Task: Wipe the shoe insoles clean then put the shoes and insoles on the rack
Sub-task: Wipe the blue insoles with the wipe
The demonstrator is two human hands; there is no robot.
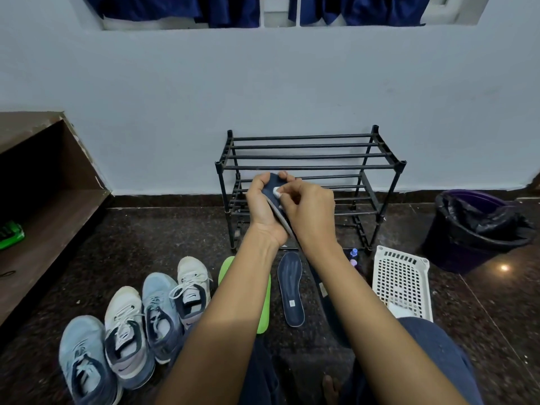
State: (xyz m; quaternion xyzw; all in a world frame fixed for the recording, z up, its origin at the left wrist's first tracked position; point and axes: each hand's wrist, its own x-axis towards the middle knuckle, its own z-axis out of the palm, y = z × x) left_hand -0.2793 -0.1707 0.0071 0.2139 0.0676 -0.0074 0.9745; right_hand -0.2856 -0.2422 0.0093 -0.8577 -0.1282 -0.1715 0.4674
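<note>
My left hand (264,207) grips a dark blue insole (274,187) held up in front of the black shoe rack (309,168). My right hand (309,209) pinches a small white wipe (277,192) against the insole's top face. On the floor below lie a green insole (264,305), a navy insole (290,287) and another dark insole (327,293) partly hidden by my right forearm. Several sneakers, light blue and white (131,325), stand in a row at the lower left. The rack's shelves hold nothing.
A white perforated basket (403,279) lies right of the insoles, with small bottles (354,257) beside it. A bin lined with a black bag (476,229) stands at the far right. A brown wooden shelf unit (49,200) is on the left. My knees fill the bottom edge.
</note>
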